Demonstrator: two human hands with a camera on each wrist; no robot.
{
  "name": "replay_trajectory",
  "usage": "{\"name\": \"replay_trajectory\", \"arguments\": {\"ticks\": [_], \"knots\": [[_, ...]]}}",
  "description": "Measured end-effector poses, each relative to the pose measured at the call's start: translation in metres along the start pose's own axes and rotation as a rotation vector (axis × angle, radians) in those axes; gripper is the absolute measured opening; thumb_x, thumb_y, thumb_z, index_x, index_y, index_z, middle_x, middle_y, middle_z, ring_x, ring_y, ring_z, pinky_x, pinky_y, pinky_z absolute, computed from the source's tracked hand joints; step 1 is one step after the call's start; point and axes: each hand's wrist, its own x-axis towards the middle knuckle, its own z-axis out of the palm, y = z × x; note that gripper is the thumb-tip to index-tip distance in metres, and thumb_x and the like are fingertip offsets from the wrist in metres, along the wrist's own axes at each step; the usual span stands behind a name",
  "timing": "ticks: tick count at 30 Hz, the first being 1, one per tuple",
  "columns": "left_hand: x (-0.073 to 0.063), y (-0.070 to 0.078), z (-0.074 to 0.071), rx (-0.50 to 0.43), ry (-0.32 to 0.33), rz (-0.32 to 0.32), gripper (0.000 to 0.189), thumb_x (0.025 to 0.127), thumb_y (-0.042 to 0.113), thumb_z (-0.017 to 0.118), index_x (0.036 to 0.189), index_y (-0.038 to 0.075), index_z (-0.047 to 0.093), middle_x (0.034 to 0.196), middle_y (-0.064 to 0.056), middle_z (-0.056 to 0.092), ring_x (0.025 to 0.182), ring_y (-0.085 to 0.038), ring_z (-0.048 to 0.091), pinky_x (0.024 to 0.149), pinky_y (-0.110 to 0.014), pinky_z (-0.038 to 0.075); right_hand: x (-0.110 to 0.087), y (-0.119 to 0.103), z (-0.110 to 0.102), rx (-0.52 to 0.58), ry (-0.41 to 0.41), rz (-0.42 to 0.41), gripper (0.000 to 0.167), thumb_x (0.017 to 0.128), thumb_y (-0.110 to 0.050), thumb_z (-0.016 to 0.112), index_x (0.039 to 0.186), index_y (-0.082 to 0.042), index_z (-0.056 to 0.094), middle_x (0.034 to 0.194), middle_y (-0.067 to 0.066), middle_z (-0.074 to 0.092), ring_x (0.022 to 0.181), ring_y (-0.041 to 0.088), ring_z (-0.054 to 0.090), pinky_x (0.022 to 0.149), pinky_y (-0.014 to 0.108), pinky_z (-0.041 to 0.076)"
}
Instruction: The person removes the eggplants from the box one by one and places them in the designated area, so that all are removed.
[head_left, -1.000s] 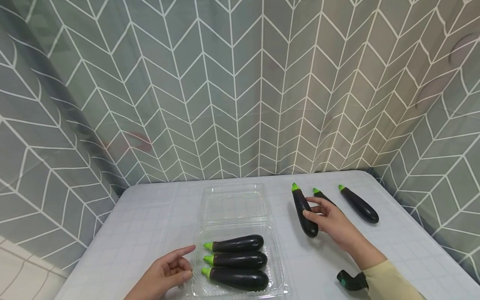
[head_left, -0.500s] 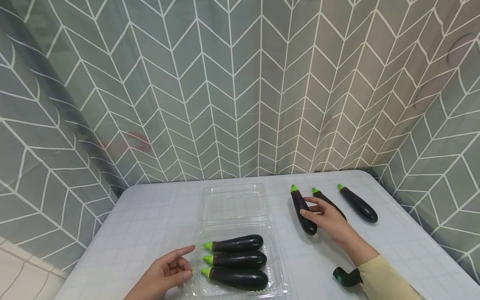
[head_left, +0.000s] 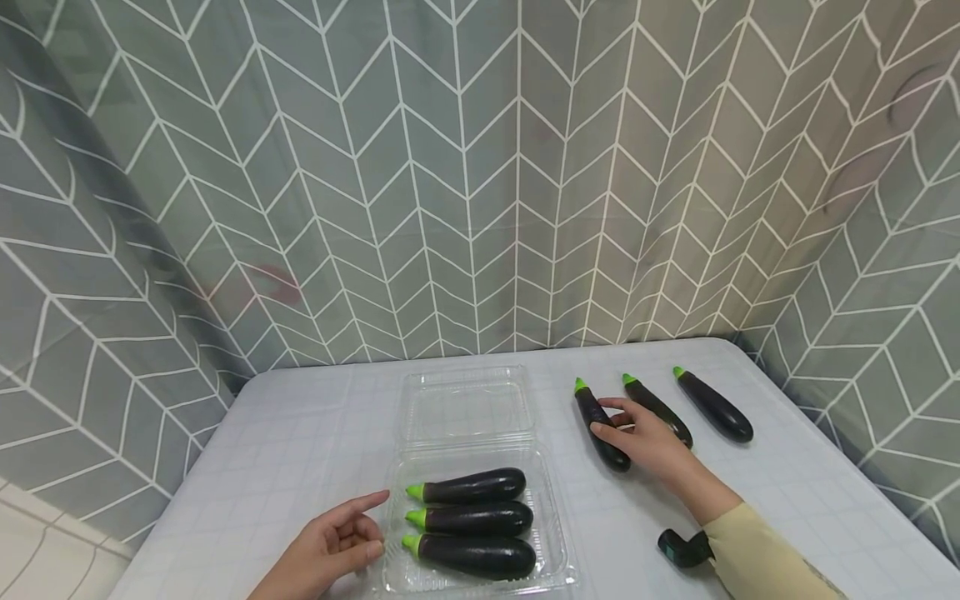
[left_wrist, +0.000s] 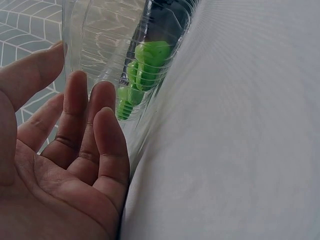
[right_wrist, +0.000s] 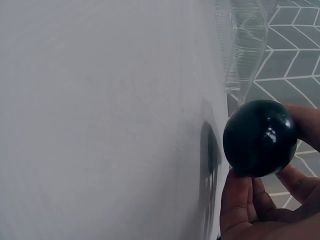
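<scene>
Grey-green fabric curtains patterned with white chevron lines (head_left: 450,183) (browner toward the back right corner) hang behind and beside a white cloth-covered table with rounded far corners (head_left: 315,433); a cream, grey-lined surface (head_left: 60,542) shows at lower left.

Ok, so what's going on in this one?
A person's right hand grips an eggplant, to the right of an open clear container. Inside the container, three eggplants lie side by side, green ends to the left. The left hand is at the container's left side, holding nothing. Two more eggplants lie on the table, beyond the held one.
</scene>
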Motion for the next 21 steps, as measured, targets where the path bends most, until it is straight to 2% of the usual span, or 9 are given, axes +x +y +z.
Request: {"name": "replay_trajectory", "arguments": {"ticks": [10, 21], "knots": [[0.0008, -0.0003, 0.0001, -0.007, -0.002, -0.004, 0.066, 0.096, 0.014, 0.067, 0.149, -0.007, 0.034, 0.101, -0.016, 0.063, 0.082, -0.016, 0.061, 0.075, -0.028, 0.053, 0.0054, 0.007, 0.0021, -0.063, -0.002, 0.005, 0.066, 0.091, -0.049, 0.067, 0.142, -0.011, 0.051, 0.127, 0.02, 0.058, 0.114, 0.034, 0.055, 0.087, 0.049, 0.046], [-0.0016, 0.0028, 0.0011, 0.005, 0.004, 0.003, 0.066, 0.095, 0.014, 0.067, 0.148, -0.008, 0.034, 0.102, -0.016, 0.063, 0.081, -0.015, 0.061, 0.074, -0.027, 0.053, 0.0077, 0.0083, 0.0058, -0.113, 0.004, 0.013, 0.063, 0.091, -0.05, 0.068, 0.138, -0.011, 0.055, 0.121, 0.018, 0.062, 0.108, 0.032, 0.059, 0.084, 0.049, 0.048]]}}
